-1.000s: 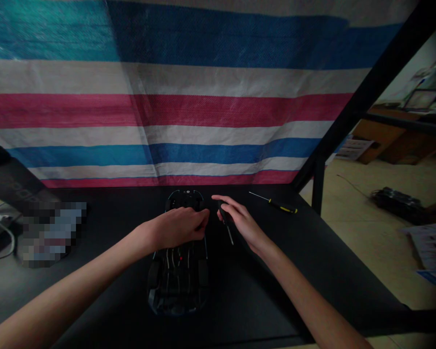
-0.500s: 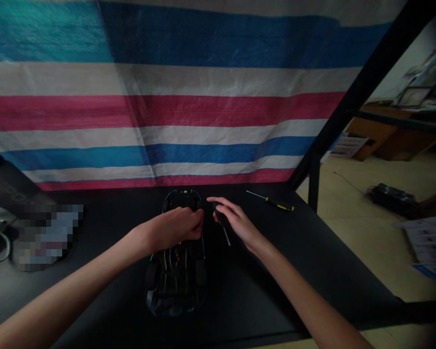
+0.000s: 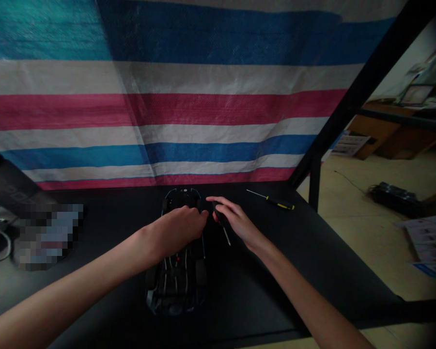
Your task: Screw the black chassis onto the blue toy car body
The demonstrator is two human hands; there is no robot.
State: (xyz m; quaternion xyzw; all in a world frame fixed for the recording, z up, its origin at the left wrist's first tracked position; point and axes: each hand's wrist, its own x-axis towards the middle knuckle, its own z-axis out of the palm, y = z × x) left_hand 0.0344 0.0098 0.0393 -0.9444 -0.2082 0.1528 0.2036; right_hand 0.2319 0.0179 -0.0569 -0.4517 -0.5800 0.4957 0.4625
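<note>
A dark toy car (image 3: 176, 281) lies upside down on the black table (image 3: 254, 300), its wheels and underside facing up. Over the car's middle is my left hand (image 3: 183, 227), its fingers curled closed; whatever they grip, if anything, is hidden. To the right of the car, my right hand (image 3: 234, 218) holds a dark-handled screwdriver (image 3: 225, 230), its metal tip pointing down toward me. The index finger of that hand is stretched toward the car's side.
A yellow and black screwdriver (image 3: 279, 204) rests at the table's back right. Striped sheeting (image 3: 203, 111) hangs behind the table. A grey stand (image 3: 18, 184) and a cable (image 3: 5, 237) are at the left, a black frame post (image 3: 314, 184) at the right.
My left hand has shifted slightly to the right over the car, its thumb now nearer my right hand. The right hand and its screwdriver have barely moved.
</note>
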